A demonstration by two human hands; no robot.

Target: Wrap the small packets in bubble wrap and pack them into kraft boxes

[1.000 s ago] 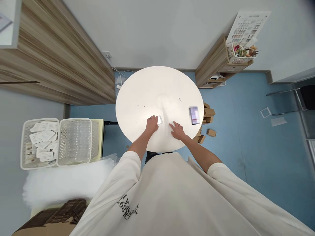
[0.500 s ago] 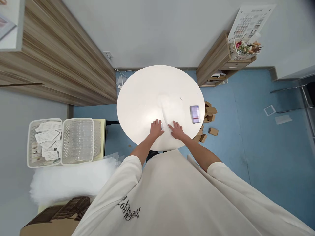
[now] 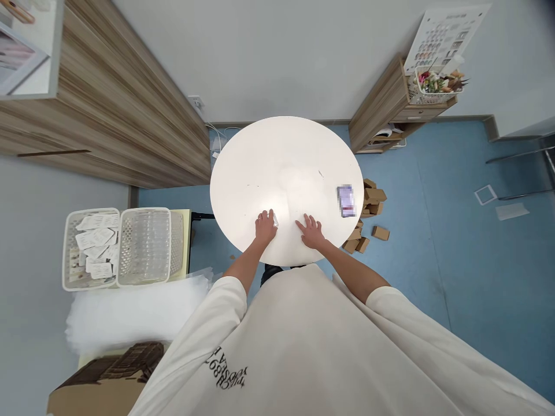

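My left hand is on the round white table, fingers curled downward. A small whitish, partly clear item shows beside its thumb; most of it is covered, and its kind is unclear. My right hand lies to the right with its fingers spread on a thin pale sheet. That sheet is hard to tell from the tabletop; a faint straight edge shows between my hands. Near the table's right side lies a blurred purple rectangular item.
At left stand a white basket of printed cards and a clear plastic container. Bundled white film and a cardboard box are nearer me. Small brown boxes lie on the floor at right. Wooden cabinets flank the table.
My left hand has slid left, away from my right hand, along with the whitish item. The sheet's curved, raised edge now looks flat and straight. My right hand stays nearly in place.
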